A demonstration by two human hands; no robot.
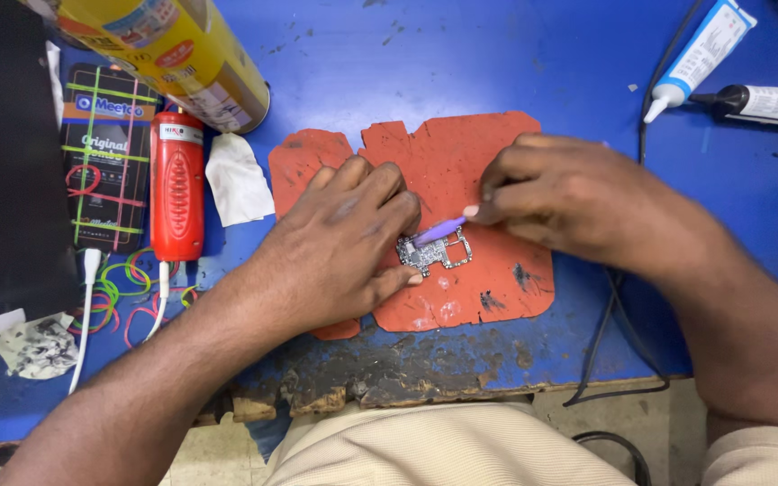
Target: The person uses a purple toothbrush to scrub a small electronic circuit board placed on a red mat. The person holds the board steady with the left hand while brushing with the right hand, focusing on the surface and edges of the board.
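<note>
**On the red mat: small circuit board, worked with a purple tool**

On the red silicone mat (461, 162) at the middle of the blue workbench (461, 54) lies a small phone circuit board (432, 252), flat, with a cut-out frame on its right end. My left hand (339, 238) pins it down, fingers curled and pressed together on its left edge. My right hand (569, 202) pinches a thin purple pry tool (438, 231), whose tip rests on the board's top face.

My read on handling: the board looks light, thin, stiff and fragile, with exposed chips; I'd hold it by the edges only and use low force. It could skid on the mat unless pinned.

Left of the mat I see a red handheld tool (176, 184), a white cloth scrap (238, 180) and coloured rubber bands (123, 283). Two glue tubes (704, 49) lie far right.
</note>
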